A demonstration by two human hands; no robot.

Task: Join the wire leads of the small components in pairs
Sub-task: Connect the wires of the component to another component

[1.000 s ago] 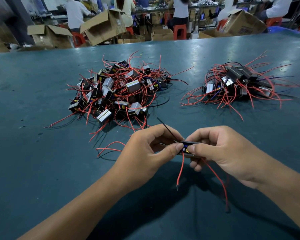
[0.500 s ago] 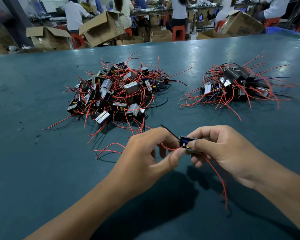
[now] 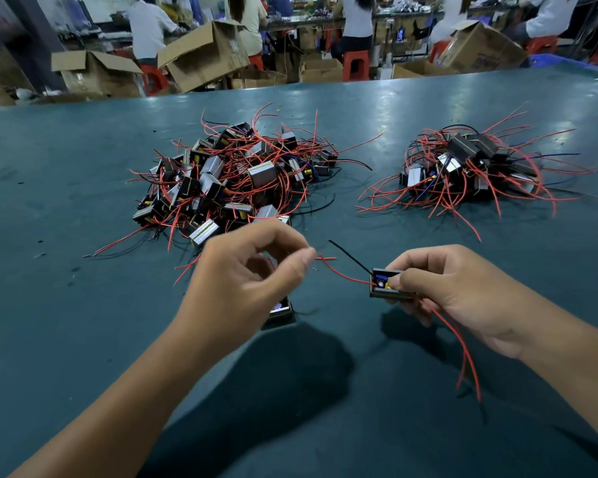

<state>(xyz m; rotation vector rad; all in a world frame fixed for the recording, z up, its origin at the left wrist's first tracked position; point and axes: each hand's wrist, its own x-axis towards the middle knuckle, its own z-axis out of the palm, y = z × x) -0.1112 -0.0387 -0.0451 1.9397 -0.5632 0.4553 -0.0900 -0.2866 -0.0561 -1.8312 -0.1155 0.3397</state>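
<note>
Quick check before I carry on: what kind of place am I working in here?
Most likely an electronics assembly workshop. Two heaps of small wired components lie on the big green work table, open cardboard boxes stand behind it, and other workers sit at a bench.

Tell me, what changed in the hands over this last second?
The left hand moved left, away from the right hand, drawing a red lead out from the component the right hand holds. A second component now shows beneath it. Both piles stayed put.
</note>
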